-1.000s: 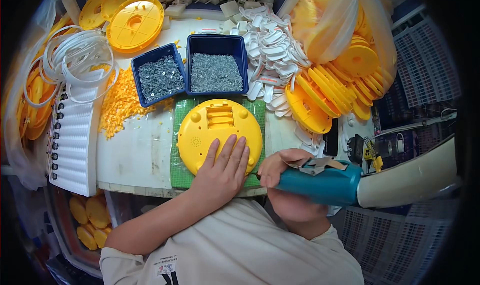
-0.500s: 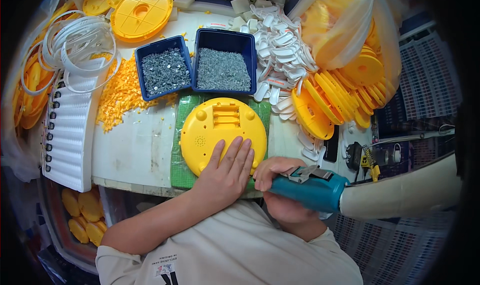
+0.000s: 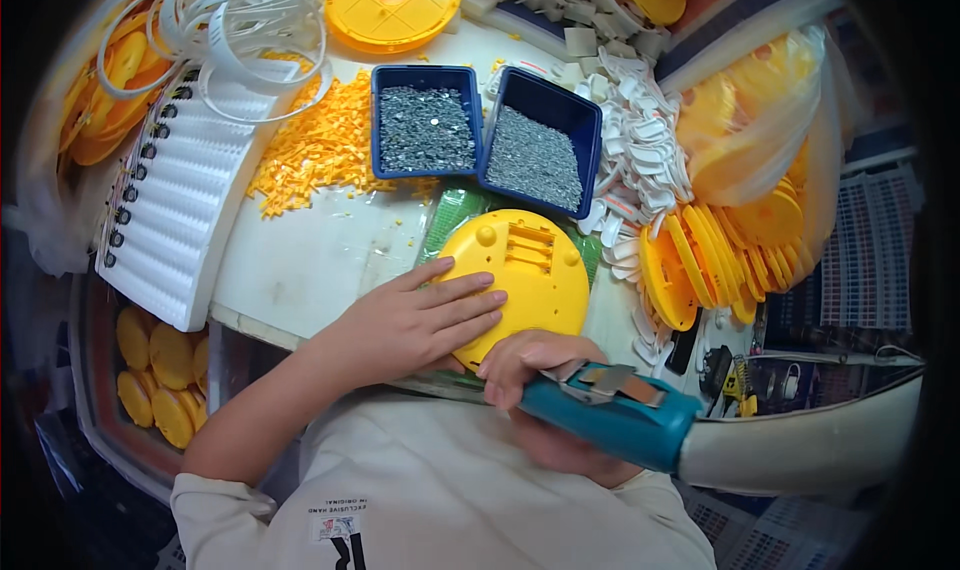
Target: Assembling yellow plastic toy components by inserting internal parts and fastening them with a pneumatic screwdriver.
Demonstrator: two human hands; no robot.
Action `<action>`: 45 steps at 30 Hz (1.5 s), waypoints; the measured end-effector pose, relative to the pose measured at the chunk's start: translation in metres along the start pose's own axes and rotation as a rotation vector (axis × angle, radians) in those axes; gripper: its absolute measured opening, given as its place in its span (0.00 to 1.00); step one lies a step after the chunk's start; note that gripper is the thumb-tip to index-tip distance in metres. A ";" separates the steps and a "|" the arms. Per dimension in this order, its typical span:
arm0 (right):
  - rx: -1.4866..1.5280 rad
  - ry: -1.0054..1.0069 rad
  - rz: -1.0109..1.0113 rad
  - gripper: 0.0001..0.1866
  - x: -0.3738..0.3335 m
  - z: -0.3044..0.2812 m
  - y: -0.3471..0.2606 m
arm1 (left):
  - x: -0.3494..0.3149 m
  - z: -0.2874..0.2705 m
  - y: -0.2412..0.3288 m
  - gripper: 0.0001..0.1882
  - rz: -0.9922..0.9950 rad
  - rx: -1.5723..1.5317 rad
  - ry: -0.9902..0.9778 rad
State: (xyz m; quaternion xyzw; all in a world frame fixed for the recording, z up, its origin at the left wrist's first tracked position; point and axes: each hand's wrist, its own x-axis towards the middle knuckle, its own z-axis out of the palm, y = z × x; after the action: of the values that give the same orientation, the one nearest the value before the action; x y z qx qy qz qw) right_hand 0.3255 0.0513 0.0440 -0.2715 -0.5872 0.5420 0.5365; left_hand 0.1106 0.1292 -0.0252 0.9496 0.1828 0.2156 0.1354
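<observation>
A round yellow plastic casing (image 3: 545,295) lies on a green mat (image 3: 453,213), its battery compartment at the far side and several small holes in its face. My left hand (image 3: 420,315) rests flat across the casing's left part, fingers stretched out and slightly apart. In my right hand (image 3: 535,363) is a teal power screwdriver (image 3: 610,413) with a metal lever on top and a thick cream sleeve running off to the right. My fingers wrap its front end beside the casing's near edge. The tool's tip is hidden by that hand.
Two blue bins of small metal parts, a left bin (image 3: 425,120) and a right bin (image 3: 540,150), stand beyond the casing. Orange-yellow bits (image 3: 320,155) and a white foam tray (image 3: 195,195) lie left. White plastic pieces (image 3: 640,140) and stacked yellow discs (image 3: 690,265) are at right.
The whole view has shifted and tilted, so the table's things appear further right. My left hand has slid from the casing's near middle to its left side. The screwdriver stays in my right hand.
</observation>
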 end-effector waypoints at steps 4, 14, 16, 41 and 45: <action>-0.150 -0.143 0.090 0.19 0.002 0.000 0.002 | -0.002 0.003 0.001 0.30 -0.012 -0.019 0.014; -0.120 -0.117 0.164 0.16 0.007 0.000 -0.005 | -0.001 0.004 -0.003 0.29 0.006 0.003 0.029; -0.053 0.018 0.288 0.16 0.008 0.016 -0.016 | 0.000 0.005 -0.004 0.29 0.006 0.022 0.040; 0.031 0.225 -0.123 0.48 0.115 -0.062 -0.073 | 0.046 -0.052 0.004 0.31 -0.006 -0.158 0.180; -0.321 0.377 -0.070 0.30 0.109 -0.077 -0.072 | 0.053 -0.062 -0.009 0.33 -0.095 -0.276 0.281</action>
State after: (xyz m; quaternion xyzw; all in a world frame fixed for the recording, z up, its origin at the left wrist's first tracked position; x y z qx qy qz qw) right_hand 0.3855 0.1572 0.1354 -0.4290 -0.5646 0.3625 0.6048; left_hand 0.1238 0.1698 0.0443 0.8730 0.2132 0.3623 0.2475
